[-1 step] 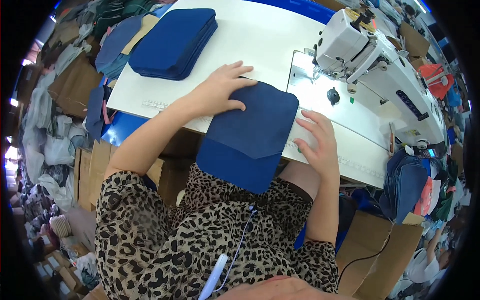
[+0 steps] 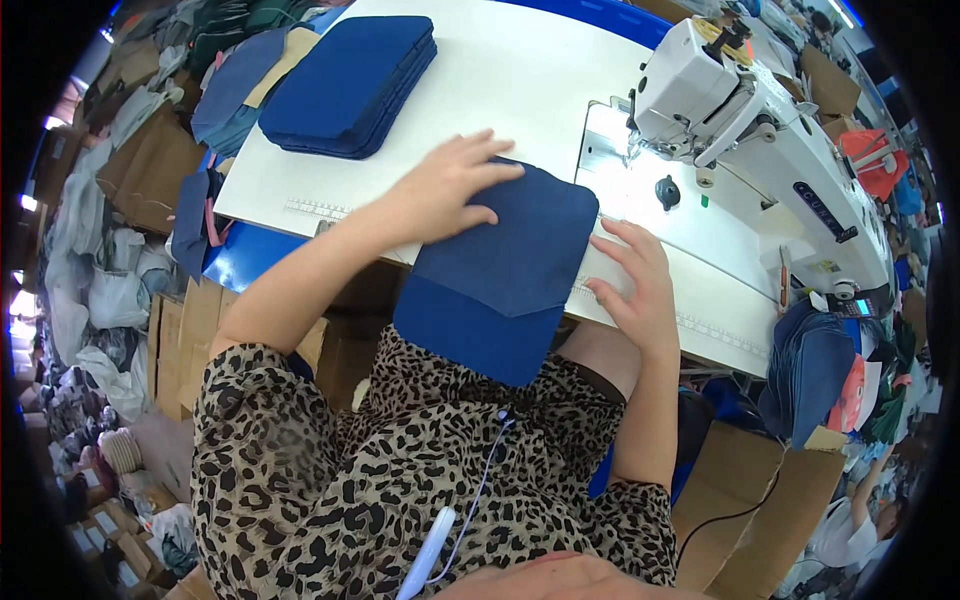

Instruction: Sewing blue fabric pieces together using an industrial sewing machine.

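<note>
Fingers [image 2: 497,175] outspread, the left hand [image 2: 440,192] is inching farther over the blue piece [image 2: 515,245], likely steadying it; the right hand [image 2: 645,292], loosely uncurled, is staying beside it.

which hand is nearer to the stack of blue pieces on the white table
Left: the left hand is just below-right of the stack, while the right hand is farther off, right of the single blue piece.
</note>
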Tool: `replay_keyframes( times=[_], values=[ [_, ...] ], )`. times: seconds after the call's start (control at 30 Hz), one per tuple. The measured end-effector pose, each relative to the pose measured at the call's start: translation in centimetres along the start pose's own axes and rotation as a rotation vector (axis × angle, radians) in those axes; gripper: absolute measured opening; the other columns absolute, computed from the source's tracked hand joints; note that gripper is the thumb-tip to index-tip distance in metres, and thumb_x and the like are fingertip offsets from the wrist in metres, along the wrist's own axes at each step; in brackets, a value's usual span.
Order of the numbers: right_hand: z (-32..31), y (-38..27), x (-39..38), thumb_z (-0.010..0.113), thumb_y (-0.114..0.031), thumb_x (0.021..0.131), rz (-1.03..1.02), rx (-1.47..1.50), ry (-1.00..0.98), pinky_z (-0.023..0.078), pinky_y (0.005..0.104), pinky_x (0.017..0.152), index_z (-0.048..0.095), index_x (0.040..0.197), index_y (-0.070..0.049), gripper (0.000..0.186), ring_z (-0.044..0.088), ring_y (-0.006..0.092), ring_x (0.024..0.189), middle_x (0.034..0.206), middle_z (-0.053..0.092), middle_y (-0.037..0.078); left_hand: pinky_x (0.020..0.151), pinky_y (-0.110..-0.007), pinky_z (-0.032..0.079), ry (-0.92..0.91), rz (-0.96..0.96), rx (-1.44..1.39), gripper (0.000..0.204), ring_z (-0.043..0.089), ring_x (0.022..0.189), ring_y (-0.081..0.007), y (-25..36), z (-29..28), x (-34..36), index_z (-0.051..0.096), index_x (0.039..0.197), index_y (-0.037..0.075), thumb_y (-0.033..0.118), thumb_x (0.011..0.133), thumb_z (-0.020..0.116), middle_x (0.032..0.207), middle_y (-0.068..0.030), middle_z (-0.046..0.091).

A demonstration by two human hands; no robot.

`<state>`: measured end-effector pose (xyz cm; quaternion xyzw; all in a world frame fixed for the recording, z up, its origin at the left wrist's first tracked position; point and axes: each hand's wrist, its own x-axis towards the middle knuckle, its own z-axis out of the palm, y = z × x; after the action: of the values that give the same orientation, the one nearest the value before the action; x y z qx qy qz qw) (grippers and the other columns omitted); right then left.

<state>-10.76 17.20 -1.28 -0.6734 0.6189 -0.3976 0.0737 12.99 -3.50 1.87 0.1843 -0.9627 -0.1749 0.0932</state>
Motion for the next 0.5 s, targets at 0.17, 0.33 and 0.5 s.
replay_keyframes(
  times=[0.17, 0.33, 0.5],
  values=[
    [0.4, -0.3, 0.4, 0.078, -0.026, 0.077, 0.042, -0.128, -0.135, 0.034, 0.0447, 0.111, 0.067, 0.126, -0.016, 0.052, 0.048, 0.0326, 0.134, 0.144, 0.056, 0.004, 0.119, -0.053, 0.029, 0.022, 0.042, -0.112, 0.072, 0.036, 0.145, -0.0366, 4.8, 3.0, -2.5, 0.046, 0.147, 0.011, 0.037, 0.086, 0.075, 0.155, -0.0152, 0.04],
    [0.8, -0.7, 0.6, 0.079, -0.03, 0.077, 0.062, -0.157, -0.149, 0.031, 0.0455, 0.112, 0.066, 0.128, -0.014, 0.055, 0.046, 0.032, 0.135, 0.144, 0.056, 0.004, 0.121, -0.057, 0.021, -0.153, 0.241, 0.076, 0.091, 0.026, 0.15, -0.0349, 4.3, 3.7, -2.8, 0.037, 0.154, 0.016, 0.059, 0.081, 0.071, 0.161, -0.013, 0.031],
    [0.9, 0.2, 0.3, 0.08, -0.031, 0.077, 0.096, -0.173, -0.167, 0.031, 0.0458, 0.112, 0.066, 0.126, -0.012, 0.055, 0.045, 0.0319, 0.137, 0.143, 0.057, 0.004, 0.119, -0.056, 0.025, -0.047, 0.298, 0.082, 0.085, 0.034, 0.147, -0.0305, 0.5, 3.0, -1.5, 0.05, 0.146, 0.017, 0.063, 0.078, 0.071, 0.154, -0.0105, 0.044]
  ],
)
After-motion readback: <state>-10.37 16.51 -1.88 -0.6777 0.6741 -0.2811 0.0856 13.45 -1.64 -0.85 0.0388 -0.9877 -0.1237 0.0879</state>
